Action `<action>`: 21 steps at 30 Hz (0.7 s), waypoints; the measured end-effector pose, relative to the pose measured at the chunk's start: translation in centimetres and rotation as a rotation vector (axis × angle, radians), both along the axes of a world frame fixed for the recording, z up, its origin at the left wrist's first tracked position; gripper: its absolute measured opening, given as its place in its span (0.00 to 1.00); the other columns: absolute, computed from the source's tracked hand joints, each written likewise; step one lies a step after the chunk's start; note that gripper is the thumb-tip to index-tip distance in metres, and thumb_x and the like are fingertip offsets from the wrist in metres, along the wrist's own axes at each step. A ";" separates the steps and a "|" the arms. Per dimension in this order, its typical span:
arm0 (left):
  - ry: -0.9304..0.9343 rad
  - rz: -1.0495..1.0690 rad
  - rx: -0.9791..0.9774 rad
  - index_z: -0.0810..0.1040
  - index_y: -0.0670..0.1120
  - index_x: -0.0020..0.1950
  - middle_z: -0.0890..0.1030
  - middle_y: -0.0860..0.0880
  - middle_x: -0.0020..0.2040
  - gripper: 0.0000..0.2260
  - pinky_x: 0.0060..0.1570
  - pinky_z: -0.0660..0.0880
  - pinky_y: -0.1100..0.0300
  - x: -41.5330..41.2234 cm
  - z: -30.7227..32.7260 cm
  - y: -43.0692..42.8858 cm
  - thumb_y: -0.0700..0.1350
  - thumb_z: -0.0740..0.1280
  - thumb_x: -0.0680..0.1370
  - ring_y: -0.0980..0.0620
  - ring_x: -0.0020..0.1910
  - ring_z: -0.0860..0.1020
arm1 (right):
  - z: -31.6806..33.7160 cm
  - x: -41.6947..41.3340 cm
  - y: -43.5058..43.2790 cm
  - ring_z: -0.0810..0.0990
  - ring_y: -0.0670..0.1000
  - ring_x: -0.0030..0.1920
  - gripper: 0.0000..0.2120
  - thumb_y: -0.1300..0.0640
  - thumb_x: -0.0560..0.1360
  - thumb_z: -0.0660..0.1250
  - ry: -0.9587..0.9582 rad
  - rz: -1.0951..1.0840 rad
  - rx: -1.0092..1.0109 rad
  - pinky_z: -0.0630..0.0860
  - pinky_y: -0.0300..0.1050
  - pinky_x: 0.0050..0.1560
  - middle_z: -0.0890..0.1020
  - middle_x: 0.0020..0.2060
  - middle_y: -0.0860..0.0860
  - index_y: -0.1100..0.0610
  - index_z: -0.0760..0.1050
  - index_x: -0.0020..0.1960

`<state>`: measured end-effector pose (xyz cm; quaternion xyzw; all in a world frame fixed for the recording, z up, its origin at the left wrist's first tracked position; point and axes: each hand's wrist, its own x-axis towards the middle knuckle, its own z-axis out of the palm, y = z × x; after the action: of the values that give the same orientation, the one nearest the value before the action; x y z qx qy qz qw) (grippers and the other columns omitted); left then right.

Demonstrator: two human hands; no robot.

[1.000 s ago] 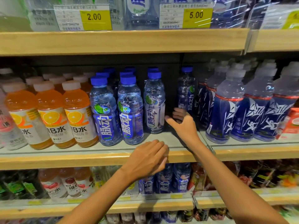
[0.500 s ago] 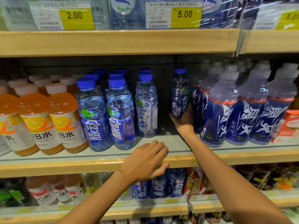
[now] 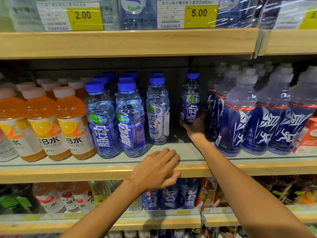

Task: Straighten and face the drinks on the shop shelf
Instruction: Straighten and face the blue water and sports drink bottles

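Right hand [image 3: 194,126] grasps base of blue-cap bottle [image 3: 191,102], deep on shelf [image 3: 103,172], between white-label bottle [image 3: 157,114] and sports bottles [image 3: 238,117]. Left hand [image 3: 154,170] relaxed, fingers straight, resting on shelf front edge. Orange bottles [image 3: 72,124] at left.

- Hands: two. The right hand [image 3: 193,127] forms the grip, and the left hand [image 3: 156,170] is below it at the shelf edge [image 3: 68,174].
- Blue-capped clear bottles [image 3: 130,117]: four facing out. One is the held bottle [image 3: 191,100] in the grip, and three stand to its left. At least five more blue caps show behind those three.
- Orange drink bottles [image 3: 73,124]: three across the front, far left of the grip. The white caps behind them are too crowded to count.
- Dark-blue sports bottles [image 3: 238,114]: three in front, right of the grip, and one more just beside it. Those behind are too blurred to count.
- Yellow price tags [image 3: 199,13]: two readable above the grip, and a third cut off at the right.
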<state>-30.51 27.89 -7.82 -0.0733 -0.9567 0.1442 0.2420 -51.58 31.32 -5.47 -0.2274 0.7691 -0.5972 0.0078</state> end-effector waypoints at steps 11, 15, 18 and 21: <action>-0.018 0.002 0.079 0.77 0.43 0.56 0.79 0.47 0.54 0.19 0.42 0.76 0.56 0.3 0.4 0.3 0.55 0.55 0.79 0.48 0.49 0.77 | -0.1 3.2 4.1 0.77 0.51 0.47 0.26 0.58 0.68 0.76 0.091 0.090 -0.086 0.72 0.24 0.35 0.78 0.50 0.54 0.60 0.65 0.57; 0.088 0.086 0.431 0.78 0.45 0.56 0.80 0.50 0.54 0.19 0.43 0.75 0.57 0.6 0.8 1.0 0.56 0.54 0.81 0.51 0.50 0.78 | 0.9 5.5 6.9 0.78 0.46 0.40 0.21 0.54 0.68 0.76 0.095 0.147 -0.036 0.73 0.32 0.33 0.75 0.39 0.45 0.56 0.64 0.47; 0.293 0.115 0.939 0.78 0.48 0.56 0.81 0.53 0.52 0.11 0.49 0.72 0.64 0.3 2.5 1.8 0.51 0.60 0.82 0.59 0.49 0.78 | 1.2 7.4 9.0 0.79 0.36 0.38 0.25 0.53 0.69 0.75 0.037 0.233 -0.079 0.73 0.27 0.32 0.75 0.43 0.43 0.56 0.62 0.55; 0.382 0.003 1.462 0.77 0.51 0.53 0.82 0.54 0.51 0.08 0.55 0.74 0.59 -0.6 6.1 2.9 0.49 0.59 0.82 0.57 0.52 0.80 | 1.3 9.4 10.8 0.79 0.32 0.37 0.24 0.54 0.69 0.75 -0.014 0.317 -0.115 0.72 0.26 0.34 0.78 0.44 0.44 0.55 0.64 0.56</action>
<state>-31.07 30.74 -1.72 0.1335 -0.7502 -0.5168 0.3902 -42.20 42.10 -4.16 -0.3419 0.6880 -0.6331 0.0943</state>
